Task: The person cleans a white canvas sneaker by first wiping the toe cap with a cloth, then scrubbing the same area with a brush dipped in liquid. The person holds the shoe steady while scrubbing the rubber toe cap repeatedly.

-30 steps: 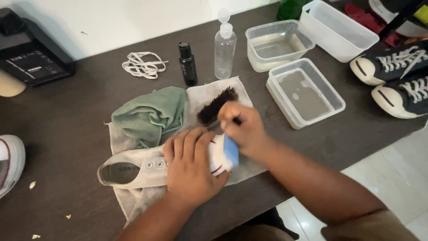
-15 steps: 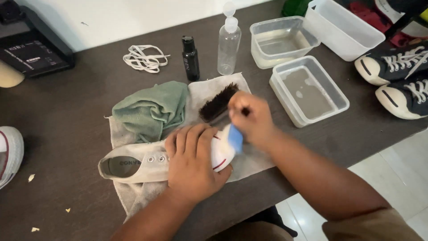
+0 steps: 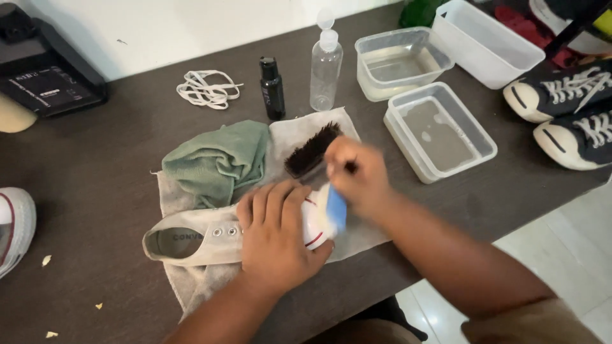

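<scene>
A white low-top sneaker point(image 3: 191, 241) without laces lies on its side on a grey towel point(image 3: 299, 137), toe to the right. My left hand point(image 3: 277, 236) presses down on its front half and holds it still. My right hand point(image 3: 357, 175) grips a blue-and-white sponge point(image 3: 334, 209) against the rubber toe cap. A dark bristle brush point(image 3: 311, 149) lies on the towel just behind my right hand. A crumpled green cloth point(image 3: 220, 162) rests on the towel's left part.
Behind stand a small black bottle point(image 3: 272, 88), a clear spray bottle point(image 3: 325, 64), white laces point(image 3: 205, 89) and two clear tubs of water point(image 3: 440, 127) point(image 3: 398, 60). Dark sneakers point(image 3: 567, 95) lie far right, another white shoe point(image 3: 13, 226) far left. The table edge runs near my arms.
My right hand has shifted the sponge slightly along the toe cap, back and forth. My left hand stays on the shoe. The view has drifted a little.
</scene>
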